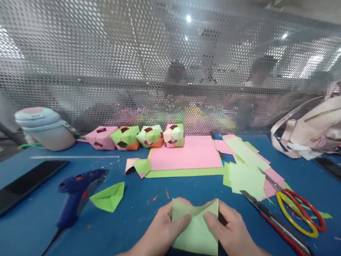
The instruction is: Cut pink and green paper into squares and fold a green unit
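Note:
Between my two hands is a light green square of paper, raised above the blue table and bent along its upper part. My left hand grips its left side, thumb pressed on the front. On the other side my right hand pinches the paper in the same way, the thumb near the middle. A folded bright green paper piece lies left of my hands. Beyond it sits a small pink and green folded piece. Several folded paper shapes stand in a row at the back.
A blue glue gun and a black phone lie at left, near a clear stick and a cup. Pink sheets, green squares, scissors and a red-and-black tool lie ahead and right. A bag stands far right.

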`<move>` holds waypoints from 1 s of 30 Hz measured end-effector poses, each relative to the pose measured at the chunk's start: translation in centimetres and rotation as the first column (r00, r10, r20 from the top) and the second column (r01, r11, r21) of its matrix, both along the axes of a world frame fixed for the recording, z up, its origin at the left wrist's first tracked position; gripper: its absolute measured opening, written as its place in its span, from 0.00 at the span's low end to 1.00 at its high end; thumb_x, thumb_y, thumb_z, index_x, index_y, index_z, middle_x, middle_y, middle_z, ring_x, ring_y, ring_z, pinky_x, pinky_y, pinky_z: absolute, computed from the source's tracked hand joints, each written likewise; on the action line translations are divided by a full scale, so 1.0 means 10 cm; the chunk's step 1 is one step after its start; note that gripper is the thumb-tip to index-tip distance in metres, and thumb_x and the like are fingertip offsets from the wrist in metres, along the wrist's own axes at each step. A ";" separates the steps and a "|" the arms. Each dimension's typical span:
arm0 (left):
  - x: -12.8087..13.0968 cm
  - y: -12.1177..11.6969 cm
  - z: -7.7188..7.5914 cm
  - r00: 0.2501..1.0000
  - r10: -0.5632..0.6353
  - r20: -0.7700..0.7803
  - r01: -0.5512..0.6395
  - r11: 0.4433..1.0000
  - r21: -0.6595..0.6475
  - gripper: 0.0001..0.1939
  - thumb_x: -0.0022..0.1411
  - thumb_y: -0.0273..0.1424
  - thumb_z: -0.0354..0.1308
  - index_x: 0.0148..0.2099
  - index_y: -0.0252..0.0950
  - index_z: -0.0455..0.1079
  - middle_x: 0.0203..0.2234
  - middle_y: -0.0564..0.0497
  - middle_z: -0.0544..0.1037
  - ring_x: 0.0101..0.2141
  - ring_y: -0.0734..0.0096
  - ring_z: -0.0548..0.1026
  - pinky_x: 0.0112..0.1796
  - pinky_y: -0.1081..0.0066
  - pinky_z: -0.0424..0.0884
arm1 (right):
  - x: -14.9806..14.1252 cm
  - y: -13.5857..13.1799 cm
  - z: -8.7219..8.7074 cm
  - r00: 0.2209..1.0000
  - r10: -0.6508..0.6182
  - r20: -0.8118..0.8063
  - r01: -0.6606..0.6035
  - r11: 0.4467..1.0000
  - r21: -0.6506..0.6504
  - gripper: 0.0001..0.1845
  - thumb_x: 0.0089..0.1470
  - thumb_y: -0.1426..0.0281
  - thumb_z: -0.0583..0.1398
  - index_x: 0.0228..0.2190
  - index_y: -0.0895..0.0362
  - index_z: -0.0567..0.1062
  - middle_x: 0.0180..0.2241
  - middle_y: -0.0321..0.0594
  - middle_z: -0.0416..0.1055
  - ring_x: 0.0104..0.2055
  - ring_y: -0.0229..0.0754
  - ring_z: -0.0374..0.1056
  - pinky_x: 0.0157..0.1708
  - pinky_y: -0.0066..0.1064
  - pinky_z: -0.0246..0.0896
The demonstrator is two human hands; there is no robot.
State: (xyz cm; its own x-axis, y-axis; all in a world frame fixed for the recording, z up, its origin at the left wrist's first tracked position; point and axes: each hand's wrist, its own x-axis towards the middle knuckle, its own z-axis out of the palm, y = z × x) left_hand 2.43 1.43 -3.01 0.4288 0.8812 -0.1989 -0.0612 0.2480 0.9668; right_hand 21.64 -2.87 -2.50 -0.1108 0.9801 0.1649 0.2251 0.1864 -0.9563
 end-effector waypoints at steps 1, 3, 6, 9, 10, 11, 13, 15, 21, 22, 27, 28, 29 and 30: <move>0.00 0.00 -0.01 1.000 0.003 0.006 -0.003 1.000 -0.024 0.23 0.51 0.47 0.70 0.37 0.35 0.69 0.25 0.54 0.74 0.26 0.73 0.70 0.30 0.73 0.67 | 0.00 0.00 0.00 1.000 0.015 -0.025 -0.016 1.000 -0.014 0.18 0.63 0.55 0.56 0.33 0.57 0.73 0.30 0.37 0.69 0.32 0.38 0.63 0.31 0.28 0.60; 0.00 0.00 -0.02 1.000 0.004 0.014 -0.003 0.998 -0.060 0.24 0.50 0.47 0.71 0.38 0.35 0.69 0.25 0.54 0.75 0.25 0.72 0.71 0.30 0.72 0.67 | 0.01 -0.01 0.01 0.996 0.048 -0.075 -0.052 0.998 -0.041 0.18 0.63 0.55 0.56 0.36 0.56 0.74 0.33 0.38 0.71 0.35 0.39 0.65 0.34 0.28 0.62; 0.01 0.00 -0.03 0.999 -0.002 0.053 0.006 0.998 -0.069 0.22 0.52 0.45 0.71 0.40 0.34 0.71 0.27 0.52 0.77 0.27 0.69 0.73 0.32 0.70 0.70 | 0.03 0.00 0.02 0.991 0.076 -0.111 -0.085 0.993 -0.076 0.18 0.62 0.54 0.56 0.38 0.56 0.74 0.35 0.39 0.72 0.37 0.41 0.67 0.36 0.30 0.64; 0.01 0.00 -0.04 0.989 -0.012 0.146 0.023 0.997 -0.075 0.22 0.55 0.44 0.69 0.45 0.34 0.72 0.31 0.48 0.79 0.30 0.64 0.76 0.35 0.66 0.72 | 0.04 0.01 -0.01 0.995 0.065 -0.077 -0.072 0.992 -0.102 0.19 0.60 0.53 0.59 0.36 0.57 0.74 0.32 0.39 0.72 0.34 0.41 0.66 0.34 0.30 0.63; 0.01 0.01 -0.05 0.985 -0.011 0.170 0.024 0.997 -0.077 0.22 0.55 0.43 0.69 0.46 0.35 0.72 0.32 0.48 0.79 0.31 0.63 0.76 0.36 0.65 0.72 | 0.05 0.01 -0.02 0.997 0.055 -0.059 -0.061 0.993 -0.103 0.19 0.60 0.53 0.59 0.36 0.57 0.74 0.32 0.38 0.72 0.34 0.41 0.66 0.33 0.30 0.63; 0.01 0.01 -0.06 0.983 -0.007 0.182 0.021 0.997 -0.074 0.21 0.56 0.42 0.69 0.45 0.35 0.72 0.33 0.48 0.79 0.31 0.64 0.76 0.37 0.65 0.72 | 0.05 0.01 -0.03 0.998 0.048 -0.043 -0.052 0.993 -0.104 0.18 0.60 0.53 0.59 0.36 0.57 0.74 0.31 0.38 0.72 0.33 0.40 0.65 0.33 0.30 0.62; 0.00 0.02 -0.08 0.984 -0.004 0.181 0.015 0.998 -0.060 0.18 0.56 0.41 0.69 0.43 0.35 0.72 0.33 0.49 0.79 0.31 0.66 0.75 0.37 0.67 0.71 | 0.06 0.00 -0.05 0.999 0.035 -0.029 -0.037 0.994 -0.106 0.18 0.62 0.54 0.58 0.36 0.57 0.74 0.32 0.37 0.72 0.32 0.39 0.64 0.33 0.29 0.62; -0.01 0.02 -0.08 0.986 -0.021 0.164 0.028 0.999 -0.042 0.16 0.57 0.40 0.69 0.40 0.34 0.71 0.30 0.51 0.77 0.30 0.70 0.73 0.34 0.71 0.69 | 0.07 0.00 -0.05 0.999 0.027 -0.039 -0.031 0.993 -0.111 0.18 0.63 0.55 0.56 0.39 0.56 0.75 0.33 0.37 0.72 0.34 0.39 0.65 0.34 0.29 0.62; -0.05 -0.02 -0.01 0.985 -0.075 0.157 0.079 0.997 -0.021 0.13 0.59 0.37 0.67 0.42 0.36 0.70 0.31 0.53 0.75 0.32 0.73 0.71 0.36 0.74 0.66 | 0.08 0.00 -0.03 0.990 0.025 -0.140 -0.043 0.990 -0.131 0.21 0.65 0.57 0.56 0.54 0.52 0.71 0.47 0.40 0.75 0.43 0.41 0.71 0.45 0.33 0.67; -0.06 -0.04 0.00 0.982 -0.089 0.170 0.094 0.995 -0.023 0.14 0.59 0.37 0.67 0.43 0.37 0.70 0.32 0.53 0.75 0.33 0.73 0.72 0.37 0.73 0.67 | 0.08 0.01 -0.02 0.990 0.019 -0.136 -0.037 0.991 -0.129 0.22 0.65 0.57 0.56 0.56 0.51 0.69 0.49 0.40 0.75 0.45 0.42 0.71 0.46 0.33 0.68; -0.10 -0.03 0.07 0.940 -0.124 0.318 0.151 0.987 -0.061 0.21 0.61 0.46 0.63 0.51 0.41 0.69 0.45 0.50 0.75 0.42 0.66 0.74 0.44 0.69 0.69 | 0.09 0.02 0.03 1.000 -0.001 -0.022 -0.002 0.995 -0.105 0.23 0.65 0.60 0.55 0.60 0.48 0.69 0.53 0.38 0.75 0.49 0.43 0.72 0.47 0.32 0.69; -0.10 0.00 0.10 0.930 -0.121 0.346 0.155 0.985 -0.074 0.23 0.61 0.49 0.62 0.52 0.41 0.69 0.46 0.49 0.75 0.43 0.65 0.74 0.45 0.68 0.69 | 0.09 0.02 0.04 1.000 0.007 0.010 -0.006 0.995 -0.101 0.23 0.65 0.61 0.55 0.60 0.48 0.69 0.52 0.38 0.75 0.49 0.43 0.73 0.47 0.32 0.70; -0.09 0.03 0.13 0.926 -0.115 0.360 0.158 0.983 -0.093 0.25 0.61 0.52 0.61 0.52 0.40 0.69 0.46 0.48 0.75 0.43 0.63 0.75 0.45 0.67 0.70 | 0.09 0.02 0.06 0.999 0.017 0.044 -0.013 0.996 -0.094 0.22 0.65 0.63 0.55 0.59 0.47 0.70 0.52 0.37 0.76 0.48 0.44 0.73 0.46 0.33 0.70; -0.08 0.07 0.17 0.927 -0.110 0.358 0.160 0.981 -0.113 0.27 0.61 0.54 0.60 0.51 0.39 0.70 0.44 0.46 0.76 0.42 0.63 0.75 0.44 0.67 0.70 | 0.10 0.03 0.08 0.996 0.028 0.079 -0.022 0.997 -0.080 0.22 0.64 0.65 0.55 0.59 0.47 0.71 0.51 0.37 0.76 0.48 0.44 0.74 0.45 0.33 0.71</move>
State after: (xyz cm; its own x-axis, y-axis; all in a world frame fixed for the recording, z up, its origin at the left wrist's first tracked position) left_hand 1.62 2.12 -1.31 0.6057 0.7850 -0.1299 -0.3449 0.4061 0.8462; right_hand 22.61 -2.54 -1.74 -0.1453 0.9864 0.0770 0.2974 0.1177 -0.9475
